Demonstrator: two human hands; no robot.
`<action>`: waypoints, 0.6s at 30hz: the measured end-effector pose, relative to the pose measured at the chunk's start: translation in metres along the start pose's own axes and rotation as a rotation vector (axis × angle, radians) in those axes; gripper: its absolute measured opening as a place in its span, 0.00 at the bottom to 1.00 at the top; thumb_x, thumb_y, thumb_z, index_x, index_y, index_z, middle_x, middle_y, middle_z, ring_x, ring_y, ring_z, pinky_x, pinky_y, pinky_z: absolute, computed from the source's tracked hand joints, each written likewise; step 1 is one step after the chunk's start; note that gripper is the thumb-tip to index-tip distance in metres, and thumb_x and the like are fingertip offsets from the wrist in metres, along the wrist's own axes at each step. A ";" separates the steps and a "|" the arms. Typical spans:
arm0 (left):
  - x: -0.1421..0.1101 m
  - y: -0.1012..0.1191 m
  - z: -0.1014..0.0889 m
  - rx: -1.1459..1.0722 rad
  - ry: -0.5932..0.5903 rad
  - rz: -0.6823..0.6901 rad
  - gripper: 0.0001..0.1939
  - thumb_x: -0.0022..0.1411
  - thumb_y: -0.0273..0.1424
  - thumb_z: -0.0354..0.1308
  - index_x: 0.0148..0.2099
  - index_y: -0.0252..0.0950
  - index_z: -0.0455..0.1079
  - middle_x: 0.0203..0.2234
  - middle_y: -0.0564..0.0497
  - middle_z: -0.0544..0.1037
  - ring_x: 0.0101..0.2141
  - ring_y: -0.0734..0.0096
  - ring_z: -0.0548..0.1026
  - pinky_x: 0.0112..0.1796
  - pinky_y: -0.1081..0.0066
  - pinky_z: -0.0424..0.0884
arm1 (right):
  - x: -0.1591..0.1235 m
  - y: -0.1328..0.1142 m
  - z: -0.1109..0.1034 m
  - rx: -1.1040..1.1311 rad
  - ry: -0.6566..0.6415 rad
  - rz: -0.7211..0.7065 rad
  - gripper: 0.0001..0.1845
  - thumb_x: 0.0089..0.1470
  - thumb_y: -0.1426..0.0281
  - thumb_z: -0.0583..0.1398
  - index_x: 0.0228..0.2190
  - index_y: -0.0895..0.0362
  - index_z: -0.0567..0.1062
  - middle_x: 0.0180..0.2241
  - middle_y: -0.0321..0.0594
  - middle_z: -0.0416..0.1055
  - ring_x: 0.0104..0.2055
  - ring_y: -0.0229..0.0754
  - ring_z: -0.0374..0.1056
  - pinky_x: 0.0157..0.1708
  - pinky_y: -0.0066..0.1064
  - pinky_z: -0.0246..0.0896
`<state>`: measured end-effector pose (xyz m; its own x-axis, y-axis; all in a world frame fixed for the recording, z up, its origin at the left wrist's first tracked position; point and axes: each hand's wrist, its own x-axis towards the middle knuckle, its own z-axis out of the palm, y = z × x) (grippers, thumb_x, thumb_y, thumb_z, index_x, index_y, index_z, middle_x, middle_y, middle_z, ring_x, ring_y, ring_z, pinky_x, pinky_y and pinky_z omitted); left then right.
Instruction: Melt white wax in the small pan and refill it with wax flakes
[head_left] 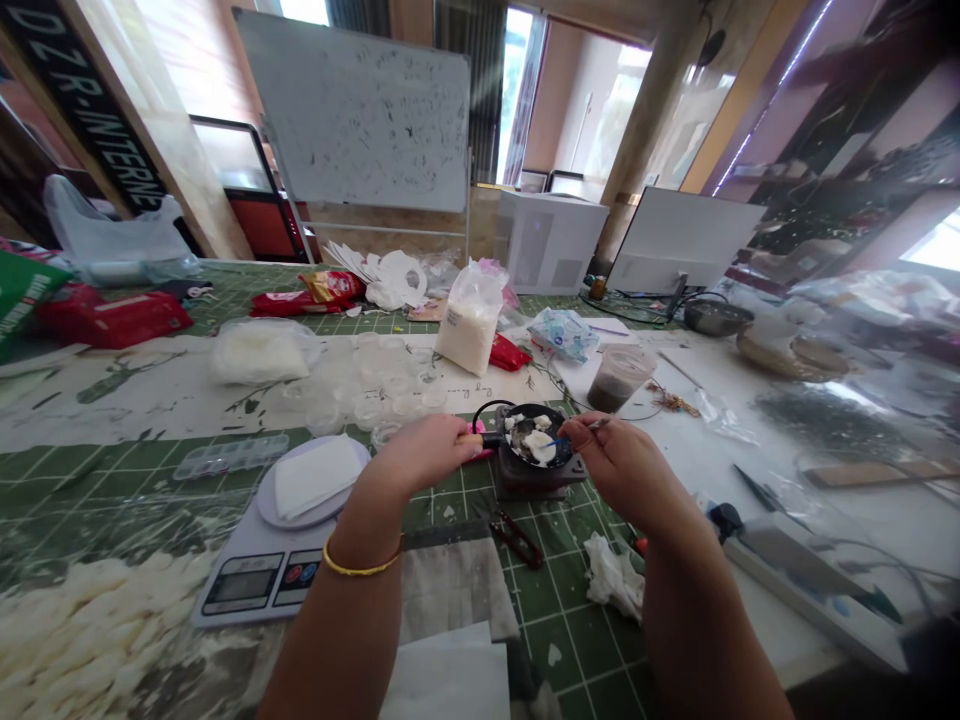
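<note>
A small black frying pan (517, 455) rests on a little dark electric hot plate (529, 488) in front of me. White lumps (540, 443) lie in the pan, some looking partly melted. My left hand (424, 452) is closed around the pan's handle (491, 440), coming in from the left. On the opposite side my right hand (611, 460) pinches a thin stirring tool, whose blue part (555, 441) reaches over the pan's contents; its exact kind is too small to tell. A crumpled white tissue (613, 575) lies below my right hand.
Left of my left arm stands a kitchen scale (247, 580) with white sheets (319, 475) on it. Cream-coloured pieces (105, 620) lie at lower left. Behind the pan are clear cups (367, 375), a bag of white granules (471, 320) and a plastic cup (619, 378). A power strip (814, 585) sits right.
</note>
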<state>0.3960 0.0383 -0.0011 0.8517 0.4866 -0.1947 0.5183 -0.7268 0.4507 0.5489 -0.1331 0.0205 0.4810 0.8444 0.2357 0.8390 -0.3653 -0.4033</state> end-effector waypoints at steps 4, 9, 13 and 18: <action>0.000 0.001 -0.001 0.003 0.002 0.004 0.19 0.58 0.44 0.42 0.23 0.36 0.59 0.20 0.52 0.68 0.21 0.73 0.62 0.23 0.71 0.51 | 0.001 0.002 0.002 -0.002 0.012 -0.008 0.19 0.58 0.61 0.46 0.31 0.56 0.72 0.31 0.39 0.72 0.35 0.40 0.67 0.35 0.28 0.55; -0.001 0.000 -0.001 0.008 0.011 0.018 0.19 0.58 0.43 0.42 0.23 0.36 0.59 0.20 0.52 0.68 0.21 0.73 0.61 0.22 0.71 0.50 | 0.000 0.001 0.001 -0.011 -0.004 -0.021 0.19 0.58 0.61 0.46 0.29 0.56 0.72 0.31 0.39 0.72 0.35 0.40 0.67 0.35 0.29 0.55; 0.000 0.000 0.000 0.017 0.006 0.001 0.19 0.58 0.44 0.42 0.24 0.36 0.59 0.20 0.52 0.68 0.21 0.73 0.62 0.22 0.70 0.51 | 0.001 0.000 0.001 0.015 -0.013 -0.049 0.19 0.59 0.61 0.46 0.31 0.56 0.72 0.29 0.38 0.72 0.33 0.39 0.67 0.34 0.28 0.56; 0.000 0.000 0.000 0.021 0.008 0.007 0.19 0.58 0.43 0.42 0.23 0.36 0.59 0.20 0.52 0.68 0.21 0.73 0.62 0.22 0.70 0.51 | 0.002 0.004 0.001 -0.018 0.013 0.011 0.19 0.58 0.62 0.46 0.31 0.56 0.73 0.31 0.40 0.73 0.35 0.41 0.67 0.35 0.29 0.56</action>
<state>0.3964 0.0383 -0.0007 0.8548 0.4852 -0.1843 0.5137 -0.7404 0.4335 0.5527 -0.1327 0.0187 0.4936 0.8351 0.2426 0.8379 -0.3819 -0.3899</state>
